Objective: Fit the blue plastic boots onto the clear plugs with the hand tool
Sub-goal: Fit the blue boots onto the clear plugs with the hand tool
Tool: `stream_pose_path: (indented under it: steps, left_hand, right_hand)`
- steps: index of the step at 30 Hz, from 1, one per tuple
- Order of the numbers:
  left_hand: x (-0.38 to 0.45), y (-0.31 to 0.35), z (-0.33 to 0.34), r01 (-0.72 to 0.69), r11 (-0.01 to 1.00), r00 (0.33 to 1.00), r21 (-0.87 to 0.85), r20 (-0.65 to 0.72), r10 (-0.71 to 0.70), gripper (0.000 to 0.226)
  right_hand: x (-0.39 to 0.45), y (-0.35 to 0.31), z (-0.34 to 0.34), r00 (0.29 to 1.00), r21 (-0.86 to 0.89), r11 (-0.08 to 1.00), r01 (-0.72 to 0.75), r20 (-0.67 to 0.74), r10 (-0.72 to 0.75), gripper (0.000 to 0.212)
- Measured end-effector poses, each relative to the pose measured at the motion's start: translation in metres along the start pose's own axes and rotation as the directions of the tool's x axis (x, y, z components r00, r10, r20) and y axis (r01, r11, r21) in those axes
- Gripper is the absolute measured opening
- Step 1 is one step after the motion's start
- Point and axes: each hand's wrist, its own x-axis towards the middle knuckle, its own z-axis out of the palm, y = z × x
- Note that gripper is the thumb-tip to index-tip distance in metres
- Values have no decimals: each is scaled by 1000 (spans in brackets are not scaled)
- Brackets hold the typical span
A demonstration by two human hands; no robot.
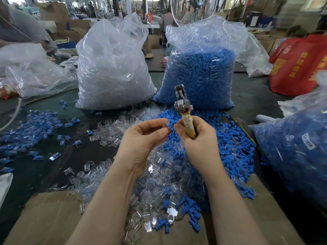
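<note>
While my left hand [141, 138] pinches 1 clear plug [166, 125], my right hand [196, 138] grips the hand tool [184, 106]; I should align them squarely.

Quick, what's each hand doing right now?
Left hand: pinching a clear plug.
Right hand: gripping the hand tool, head up.

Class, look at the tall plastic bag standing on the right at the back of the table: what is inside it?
The right bag is packed with blue boots, seen through its clear film. Its upper part looks empty. Whatever lies deep in the middle is covered by the outer boots.
</note>
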Motion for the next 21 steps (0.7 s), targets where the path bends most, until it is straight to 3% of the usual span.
stream_pose_path:
  steps: [7, 15, 21]
  left_hand:
    - [-2, 0, 5, -84, 986, 996, 144, -22, 88, 24]
    - [-4, 3, 4, -92, 977, 996, 194, 0, 94, 23]
    - [-4, 1, 7, -134, 956, 986, 260, -56, 154, 20]
  right_hand:
    - [1, 4, 1, 1000, -41, 999, 26, 4, -26, 12]
    - [0, 2, 1, 999, -47, 998, 42, 21, -41, 7]
    - [0, 2, 0, 998, -58, 997, 51, 48, -48, 4]
